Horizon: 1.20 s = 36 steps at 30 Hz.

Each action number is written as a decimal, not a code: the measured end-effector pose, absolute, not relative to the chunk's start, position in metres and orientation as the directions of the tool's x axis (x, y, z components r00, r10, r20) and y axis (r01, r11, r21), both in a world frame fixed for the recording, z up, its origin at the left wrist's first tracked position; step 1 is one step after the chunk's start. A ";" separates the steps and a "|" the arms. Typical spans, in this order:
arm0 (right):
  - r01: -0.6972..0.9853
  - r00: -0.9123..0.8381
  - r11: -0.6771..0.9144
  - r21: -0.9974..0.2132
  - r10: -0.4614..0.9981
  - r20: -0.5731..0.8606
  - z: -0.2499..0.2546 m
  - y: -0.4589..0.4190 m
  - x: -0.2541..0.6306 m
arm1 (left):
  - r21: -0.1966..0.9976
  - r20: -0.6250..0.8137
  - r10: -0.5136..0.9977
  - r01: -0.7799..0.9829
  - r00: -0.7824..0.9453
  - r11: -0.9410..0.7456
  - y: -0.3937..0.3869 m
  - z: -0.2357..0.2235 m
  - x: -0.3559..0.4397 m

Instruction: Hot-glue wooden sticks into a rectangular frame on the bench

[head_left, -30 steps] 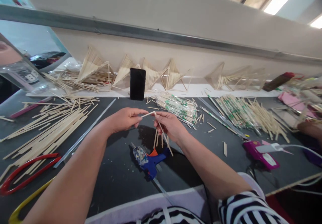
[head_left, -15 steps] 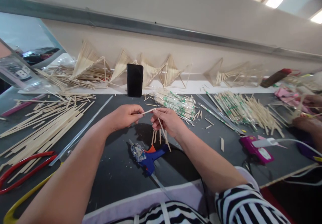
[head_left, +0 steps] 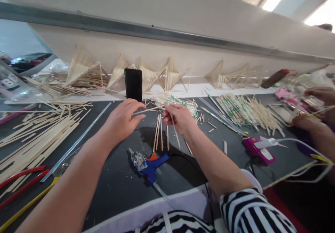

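Observation:
My right hand (head_left: 181,118) pinches thin wooden sticks (head_left: 176,132) that meet at an angle at its fingertips. One of them slants down; another points left toward my left hand. My left hand (head_left: 120,119) has thumb and fingers apart around that stick's left end; whether it touches is unclear. Several loose sticks (head_left: 157,135) lie on the dark table just below my right hand. Nearer to me rests a blue hot glue gun (head_left: 150,170) with an orange trigger and a crusted front, its nozzle pointing left.
A black phone (head_left: 133,85) leans upright at the back beside stick structures (head_left: 171,74). Loose sticks (head_left: 44,140) and red-handled pliers (head_left: 23,184) are left. Wrapped bundles (head_left: 232,109) and a magenta power adapter (head_left: 259,150) lie right. A co-worker's hands (head_left: 311,121) work at far right.
My left hand has opened from its pinch on the stick and drawn slightly left. My right hand still holds the sticks. The loose sticks below it now show more fully; the view has shifted right.

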State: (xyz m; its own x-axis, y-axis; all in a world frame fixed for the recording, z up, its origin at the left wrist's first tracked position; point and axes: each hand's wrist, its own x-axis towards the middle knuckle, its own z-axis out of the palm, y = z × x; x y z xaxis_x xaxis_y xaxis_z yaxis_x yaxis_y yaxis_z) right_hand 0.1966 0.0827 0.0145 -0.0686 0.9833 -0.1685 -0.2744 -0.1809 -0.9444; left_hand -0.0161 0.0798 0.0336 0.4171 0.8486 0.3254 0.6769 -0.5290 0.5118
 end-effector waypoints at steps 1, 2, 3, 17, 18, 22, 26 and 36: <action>-0.274 -0.031 -0.153 -0.950 0.988 -0.150 0.018 0.085 0.203 | 0.512 0.304 0.855 0.685 0.420 -0.518 0.078 0.037 -0.016; -0.276 0.003 -0.125 -0.953 0.991 -0.130 0.022 0.088 0.209 | 0.524 0.268 0.858 0.682 0.437 -0.511 0.077 0.038 -0.015; -0.282 0.032 -0.099 -0.954 0.993 -0.113 0.025 0.090 0.215 | 0.544 0.224 0.857 0.670 0.464 -0.504 0.077 0.037 -0.014; -0.390 0.085 -0.053 -0.919 0.992 -0.093 0.033 0.097 0.232 | 0.263 -0.319 0.852 0.903 0.414 -0.340 0.116 -0.016 0.083; -0.398 0.081 -0.049 -0.916 0.993 -0.088 0.033 0.097 0.232 | 0.249 -0.324 0.859 0.912 0.396 -0.326 0.115 -0.016 0.085; -0.420 0.076 -0.048 -0.906 0.993 -0.088 0.031 0.097 0.232 | 0.224 -0.351 0.877 0.939 0.328 -0.262 0.108 -0.017 0.084; -0.426 0.064 -0.059 -0.903 0.993 -0.095 0.027 0.098 0.231 | 0.245 -0.366 0.880 0.943 0.303 -0.223 0.107 -0.021 0.084; -0.441 0.019 -0.063 -0.895 0.997 -0.079 0.031 0.094 0.226 | 0.249 -0.367 0.897 0.955 0.247 -0.161 0.105 -0.014 0.087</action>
